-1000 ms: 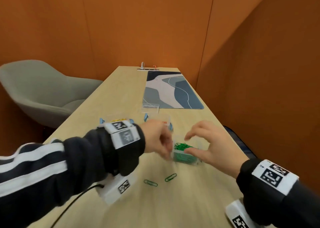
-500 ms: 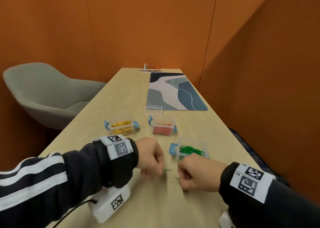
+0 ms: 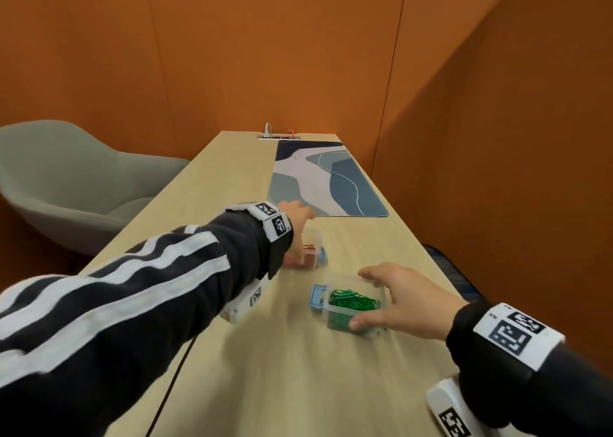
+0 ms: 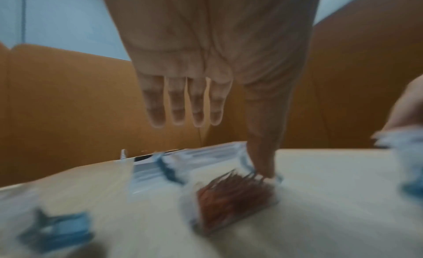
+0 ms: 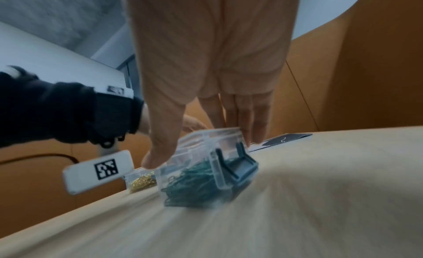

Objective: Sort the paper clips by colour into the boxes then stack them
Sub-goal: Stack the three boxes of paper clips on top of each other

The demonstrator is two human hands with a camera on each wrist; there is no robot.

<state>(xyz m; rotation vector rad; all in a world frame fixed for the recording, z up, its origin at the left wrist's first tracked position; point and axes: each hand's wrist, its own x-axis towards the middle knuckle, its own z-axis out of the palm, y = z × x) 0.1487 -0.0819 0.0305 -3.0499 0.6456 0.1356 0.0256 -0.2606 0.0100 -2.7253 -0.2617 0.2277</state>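
The green box (image 3: 352, 308) sat on the table (image 3: 298, 387) near my right side, lid off and heaped with green clips (image 3: 351, 302). My right hand (image 3: 403, 299) grasped it, thumb on the near wall and fingers (image 5: 254, 120) over the far rim. In the right wrist view it looked tipped onto one edge, though blur made that hard to judge. I reckoned this was the main hazard: an open box, lifted or slid while tilted, could shed clips back onto the wood, and the blue latch (image 3: 316, 296) hanging loose on its side could snag.

Further out stood the red box (image 3: 308, 252), also open. My left hand (image 3: 297, 216) reached over and past it, fingers straight and holding nothing; the thumb (image 4: 263, 153) appeared to touch the box's far corner, but motion smear left me unsure. I judged that the sleeve (image 3: 166, 287) passing low over it could knock it or drag it aside. The yellow box (image 5: 140, 181) showed only in the right wrist view, behind the left wrist.

For room, the table's right edge (image 3: 441, 270) ran just beside the green box, so any push that way risked a fall. Open wood lay toward me and between the boxes; the desk mat (image 3: 325, 181) filled the far right part.
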